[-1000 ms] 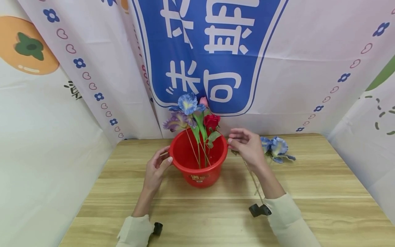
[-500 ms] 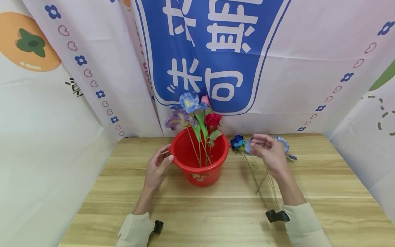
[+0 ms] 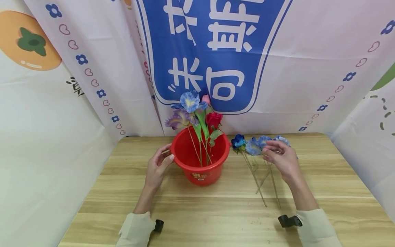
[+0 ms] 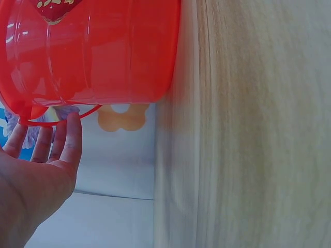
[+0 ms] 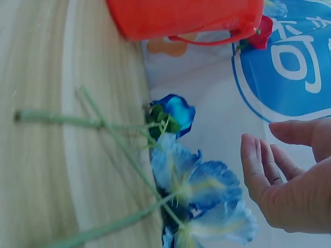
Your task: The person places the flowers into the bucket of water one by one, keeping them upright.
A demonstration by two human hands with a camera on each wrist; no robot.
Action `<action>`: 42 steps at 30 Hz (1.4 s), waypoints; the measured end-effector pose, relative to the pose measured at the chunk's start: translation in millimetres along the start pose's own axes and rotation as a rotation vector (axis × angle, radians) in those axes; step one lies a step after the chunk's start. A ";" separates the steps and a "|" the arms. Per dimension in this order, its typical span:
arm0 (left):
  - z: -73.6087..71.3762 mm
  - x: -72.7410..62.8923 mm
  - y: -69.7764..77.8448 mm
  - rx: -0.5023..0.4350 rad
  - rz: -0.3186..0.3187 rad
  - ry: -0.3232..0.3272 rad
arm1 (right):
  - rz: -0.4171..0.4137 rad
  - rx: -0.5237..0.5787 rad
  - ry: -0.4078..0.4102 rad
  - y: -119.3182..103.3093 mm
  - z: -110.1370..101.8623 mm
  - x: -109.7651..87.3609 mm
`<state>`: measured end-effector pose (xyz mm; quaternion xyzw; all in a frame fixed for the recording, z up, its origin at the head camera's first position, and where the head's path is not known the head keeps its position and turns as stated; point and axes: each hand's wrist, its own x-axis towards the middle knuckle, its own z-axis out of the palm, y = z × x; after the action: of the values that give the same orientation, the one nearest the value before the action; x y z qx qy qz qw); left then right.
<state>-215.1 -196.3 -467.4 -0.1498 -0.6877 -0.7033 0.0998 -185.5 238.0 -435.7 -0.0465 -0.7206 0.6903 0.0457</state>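
A red plastic bucket (image 3: pixel 202 176) stands on the wooden table with several artificial flowers in it: a blue iris (image 3: pixel 189 101), a purple iris (image 3: pixel 178 118), a red rose (image 3: pixel 214 120) and a pink bud (image 3: pixel 206 99). My left hand (image 3: pixel 157 168) holds the bucket at its left side, fingertips by the rim and thin handle (image 4: pixel 44 124). To the right lie a dark blue rose (image 3: pixel 238 141) and several light blue irises (image 5: pixel 212 183), their stems crossing toward the front. My right hand (image 3: pixel 282 159) is over these irises, fingers loosely bent and holding nothing.
The wooden table (image 3: pixel 210 219) ends at the back against a white cloth (image 3: pixel 296 85) with a large blue panel (image 3: pixel 228 61). More printed cloth (image 3: pixel 46 137) hangs at the left side. Each sleeve has a small black camera (image 3: pixel 288 221) at the wrist.
My right hand has moved away from the bucket's right side, rightward over the loose irises, bringing the dark blue rose into sight. My left hand stays at the bucket.
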 end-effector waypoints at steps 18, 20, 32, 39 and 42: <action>0.7 -0.4 0.2 0.003 0.003 0.005 | 0.097 -0.115 -0.004 27.5 -25.1 -1.2; 0.8 -0.1 0.0 -0.005 0.004 0.006 | 0.121 -0.108 -0.009 29.6 -26.3 0.1; 0.1 0.6 -0.9 -0.002 -0.001 0.003 | 0.256 -0.136 -0.090 43.9 -37.2 4.6; -0.7 0.3 -1.3 0.004 0.004 -0.002 | 0.299 -0.133 -0.174 52.7 -43.5 6.7; -0.7 0.5 -1.2 0.009 -0.003 -0.001 | 0.305 -0.143 -0.196 55.1 -45.1 7.3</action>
<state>-216.0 -196.9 -468.3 -0.1487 -0.6912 -0.7003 0.0988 -186.6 286.0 -488.7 -0.0906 -0.7534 0.6375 -0.1333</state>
